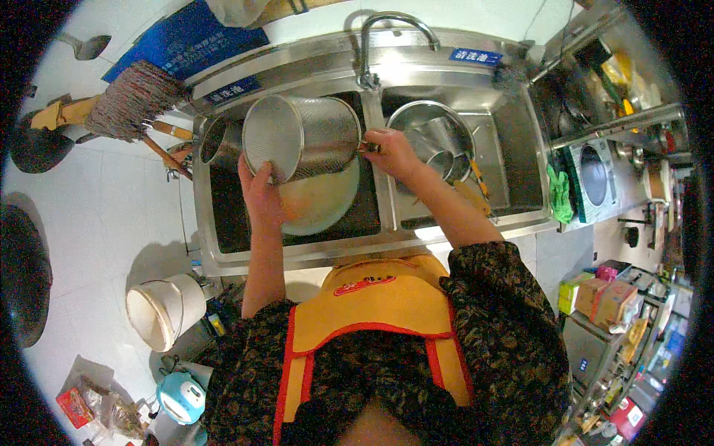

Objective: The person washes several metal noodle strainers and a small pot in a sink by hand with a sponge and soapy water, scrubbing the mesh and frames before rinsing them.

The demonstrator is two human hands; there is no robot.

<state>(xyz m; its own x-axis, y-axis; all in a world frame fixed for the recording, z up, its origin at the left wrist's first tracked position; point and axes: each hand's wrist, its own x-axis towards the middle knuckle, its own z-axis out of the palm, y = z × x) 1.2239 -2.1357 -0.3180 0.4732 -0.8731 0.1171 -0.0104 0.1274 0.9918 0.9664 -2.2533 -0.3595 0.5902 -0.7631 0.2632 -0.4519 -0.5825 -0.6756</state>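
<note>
A cylindrical metal mesh strainer lies tilted on its side over the left sink basin. My left hand grips its left end, thumb against the round mesh face. At the strainer's right rim, my right hand is closed around a short dark handle; whether it belongs to the strainer I cannot tell. Below the strainer sits a large round basin of cloudy liquid, partly hidden by it. A metal cylindrical container leans at the basin's left wall.
Metal containers sit in a steel bowl in the right basin, beside a yellow-handled tool. A curved faucet rises between the basins. Green gloves hang at the right edge. A mop head and white bucket stand left.
</note>
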